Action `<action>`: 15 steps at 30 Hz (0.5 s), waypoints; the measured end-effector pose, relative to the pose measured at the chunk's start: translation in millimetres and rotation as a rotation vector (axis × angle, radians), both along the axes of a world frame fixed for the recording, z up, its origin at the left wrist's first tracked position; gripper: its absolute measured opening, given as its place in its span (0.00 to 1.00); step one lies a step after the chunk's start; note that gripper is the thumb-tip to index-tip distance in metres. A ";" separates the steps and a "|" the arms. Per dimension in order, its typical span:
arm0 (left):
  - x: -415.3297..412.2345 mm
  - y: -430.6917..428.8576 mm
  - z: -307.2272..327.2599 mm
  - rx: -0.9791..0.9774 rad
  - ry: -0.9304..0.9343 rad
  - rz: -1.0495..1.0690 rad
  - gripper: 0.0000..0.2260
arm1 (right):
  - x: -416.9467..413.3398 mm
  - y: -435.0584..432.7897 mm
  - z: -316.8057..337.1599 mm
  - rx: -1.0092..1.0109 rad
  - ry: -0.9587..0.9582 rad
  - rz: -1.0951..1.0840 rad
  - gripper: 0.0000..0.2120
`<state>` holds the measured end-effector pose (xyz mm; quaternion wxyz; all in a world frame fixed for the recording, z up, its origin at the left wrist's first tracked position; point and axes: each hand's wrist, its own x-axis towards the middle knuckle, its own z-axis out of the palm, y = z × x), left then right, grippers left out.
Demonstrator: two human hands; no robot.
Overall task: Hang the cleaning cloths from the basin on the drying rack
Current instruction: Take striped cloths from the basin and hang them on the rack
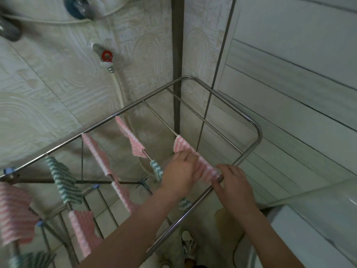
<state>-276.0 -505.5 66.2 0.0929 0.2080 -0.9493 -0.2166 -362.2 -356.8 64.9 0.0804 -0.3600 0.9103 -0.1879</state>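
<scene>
Head camera looks steeply down, close over the drying rack (258, 136).

— What colours hang on the drying rack (257, 132)?
— The rack itself is silvery. The pink cloth (185, 147) on its right-hand rail has white wavy stripes.
— And toward its left end?
— A green cloth (61, 178) with white zigzags, and blue clips (9, 170). Behind the rack, a red valve knob (106, 55) on a cream embossed wall (48, 84).

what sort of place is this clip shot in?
Probably a bathroom or laundry corner: a tiled wall with a red-handled tap and hose, and a metal drying rack with a pink cloth being hung on it.
</scene>
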 end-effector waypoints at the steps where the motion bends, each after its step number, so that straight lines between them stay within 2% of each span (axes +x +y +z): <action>1: 7.0 2.9 1.3 0.030 0.012 0.008 0.19 | 5.6 3.9 2.6 -0.018 -0.028 -0.016 0.14; 3: 25.9 4.6 6.0 0.076 0.029 0.002 0.20 | 24.5 10.6 13.2 -0.047 -0.062 -0.057 0.15; 7: 50.9 8.1 8.6 0.150 0.070 -0.049 0.14 | 52.9 23.4 27.3 -0.083 -0.149 -0.125 0.17; 12: 72.0 25.9 18.5 0.215 0.181 -0.102 0.09 | 95.8 48.2 43.7 -0.199 -0.225 -0.255 0.10; 15: 77.9 42.9 27.7 0.239 0.187 -0.149 0.08 | 115.1 69.4 54.3 -0.273 -0.241 -0.324 0.06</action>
